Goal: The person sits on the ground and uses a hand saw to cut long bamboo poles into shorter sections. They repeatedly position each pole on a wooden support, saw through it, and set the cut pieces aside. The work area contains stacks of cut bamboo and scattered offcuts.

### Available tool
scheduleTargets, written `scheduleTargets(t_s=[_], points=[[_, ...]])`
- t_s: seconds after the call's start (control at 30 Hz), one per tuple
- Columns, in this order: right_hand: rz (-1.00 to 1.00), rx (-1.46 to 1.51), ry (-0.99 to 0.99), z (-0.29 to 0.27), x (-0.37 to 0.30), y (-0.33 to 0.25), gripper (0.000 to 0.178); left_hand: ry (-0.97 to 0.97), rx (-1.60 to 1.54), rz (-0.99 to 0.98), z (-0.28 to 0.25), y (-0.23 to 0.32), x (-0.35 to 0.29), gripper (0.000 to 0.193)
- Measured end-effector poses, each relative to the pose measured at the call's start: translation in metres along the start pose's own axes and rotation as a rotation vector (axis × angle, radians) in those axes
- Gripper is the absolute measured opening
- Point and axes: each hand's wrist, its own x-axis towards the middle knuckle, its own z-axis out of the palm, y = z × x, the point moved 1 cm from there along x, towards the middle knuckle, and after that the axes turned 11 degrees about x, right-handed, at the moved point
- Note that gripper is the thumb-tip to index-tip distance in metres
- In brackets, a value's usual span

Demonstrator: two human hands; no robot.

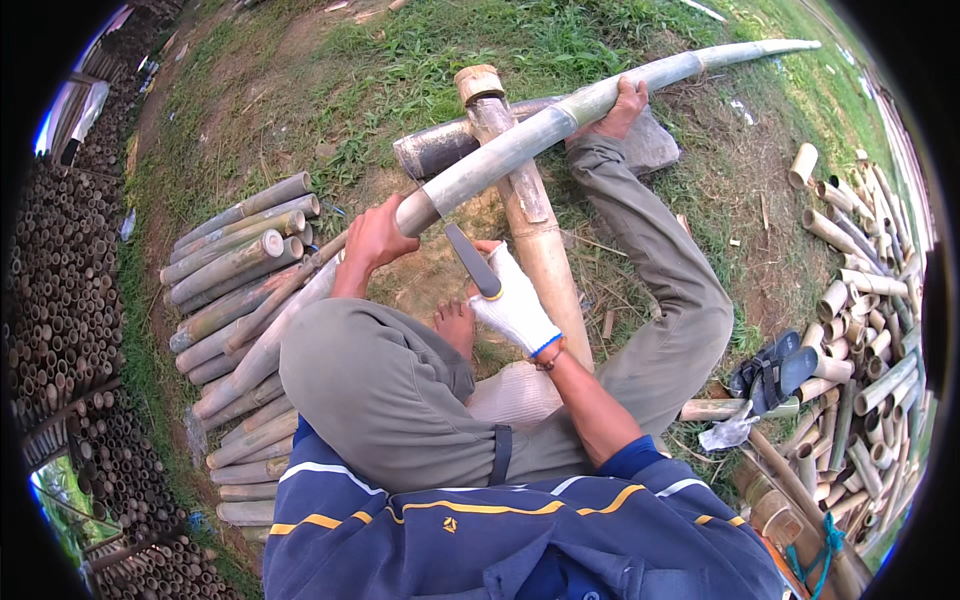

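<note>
A long green-grey bamboo pole point(530, 145) slants across in front of me, its thin end far to the right. My bare left hand point(375, 238) is closed round the pole near its thick part. In a white knitted glove, my right hand point(515, 300) grips the dark handle of a hand saw point(472, 260). The saw's thin blade shows edge-on against the pole, just right of my left hand. My right foot point(620, 110) presses on the pole farther along. Beneath it, a thick bamboo post point(545, 250) crosses a dark log point(435, 150).
Cut bamboo lengths point(250, 250) lie stacked at the left. More short pieces point(860, 300) are heaped at the right, beside black sandals point(775, 372). A grey stone point(650, 145) sits behind my right foot. A large wall of stacked bamboo point(65, 290) stands far left.
</note>
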Motion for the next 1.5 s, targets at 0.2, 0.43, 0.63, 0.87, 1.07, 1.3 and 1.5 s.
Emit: scheduleTargets(t_s=[0.2, 0.43, 0.63, 0.87, 1.07, 1.3, 1.5], points=[[0.233, -0.061, -0.008, -0.084, -0.181, -0.078, 0.064, 0.067, -0.056, 0.013, 0.021, -0.005, 0.004, 0.079], [-0.002, -0.030, 0.021, -0.016, -0.022, 0.016, 0.070, -0.008, -0.014, 0.019, 0.009, 0.013, 0.009, 0.079], [0.054, 0.021, 0.016, -0.002, 0.014, -0.004, 0.070, 0.000, -0.006, 0.027, 0.016, 0.007, 0.008, 0.079], [0.211, -0.118, 0.010, -0.075, -0.176, -0.069, 0.069, 0.024, -0.050, 0.009, 0.013, 0.000, 0.002, 0.080], [-0.002, -0.031, 0.009, -0.010, -0.011, 0.023, 0.069, -0.024, -0.034, 0.017, 0.008, 0.013, 0.008, 0.082], [0.110, -0.018, 0.017, -0.014, -0.043, -0.009, 0.066, -0.033, -0.003, -0.013, 0.010, 0.001, 0.007, 0.082], [0.272, -0.098, -0.020, -0.069, -0.169, -0.059, 0.065, -0.005, -0.065, 0.020, 0.011, -0.005, 0.005, 0.081]])
